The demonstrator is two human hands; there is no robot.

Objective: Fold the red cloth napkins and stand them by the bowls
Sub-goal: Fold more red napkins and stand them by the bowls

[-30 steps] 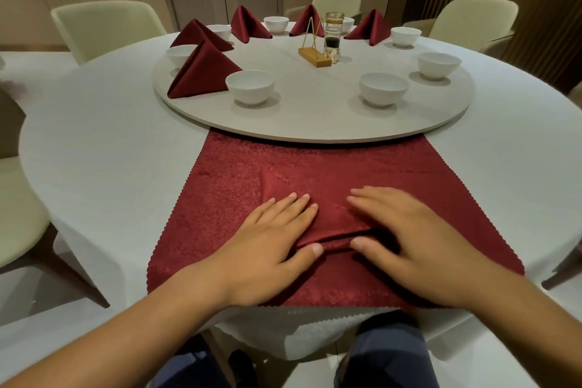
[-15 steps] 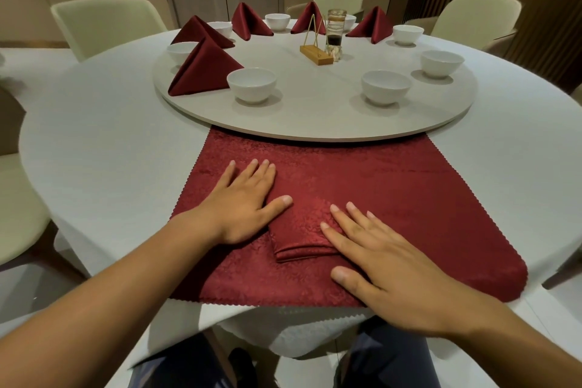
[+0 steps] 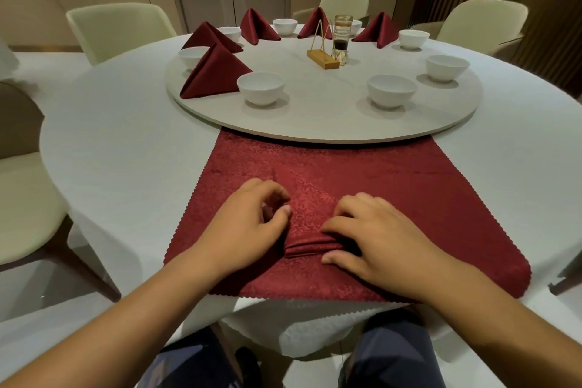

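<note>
Left hand (image 3: pixel 245 227) is curled at the left edge of the folded napkin (image 3: pixel 307 214), thumb tip on the cloth. Can't tell if it actually pinches a layer.

The napkin sits between both hands and touches each. It lies flat on a larger red runner (image 3: pixel 425 192) at the near table edge, stacked folds facing the person.

Right hand (image 3: pixel 381 239) is narrow, fingers hooked over the napkin's right edge and thumb just under the near fold, gripping the layers. The two-sided hold likely keeps the layers aligned while the sides come in for the cone shape.

Beyond, on the turntable (image 3: pixel 315 131), a finished napkin (image 3: pixel 214 74) stands just left of the near-left bowl (image 3: pixel 260 88). The near-right bowl (image 3: pixel 391 92) has none beside it, so it's the probable destination. Folding is in progress; standing not yet done.
</note>
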